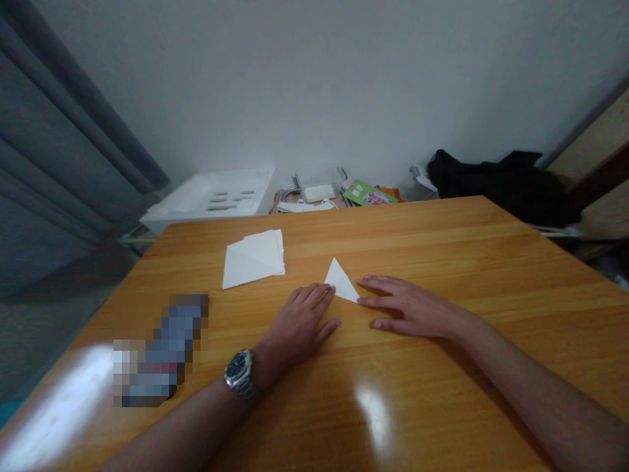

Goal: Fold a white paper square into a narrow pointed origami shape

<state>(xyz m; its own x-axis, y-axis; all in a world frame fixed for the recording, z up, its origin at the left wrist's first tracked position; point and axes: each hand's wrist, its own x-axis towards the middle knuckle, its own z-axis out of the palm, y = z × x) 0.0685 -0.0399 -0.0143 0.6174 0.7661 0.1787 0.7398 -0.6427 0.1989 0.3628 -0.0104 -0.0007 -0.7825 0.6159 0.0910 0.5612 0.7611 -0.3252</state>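
A small white folded paper triangle (341, 280) lies flat on the wooden table (442, 393), one point facing away from me. My left hand (302, 321) rests beside it with outstretched fingers, the index fingertip on the paper's left corner. At its right corner is my right hand (405, 305), fingers spread, one fingertip touching or nearly touching the paper. Neither hand grips anything. A silver wristwatch (239, 368) is on my left wrist. Farther back on the left lie several loose white sheets of paper (254, 259), overlapping.
A blurred-out, phone-like object (170, 347) lies on the table's left side. Behind the far edge are a white tray (211, 190), a clear box (319, 180), a green booklet (366, 192) and black cloth (501, 187). Grey curtains (59, 131) hang at left.
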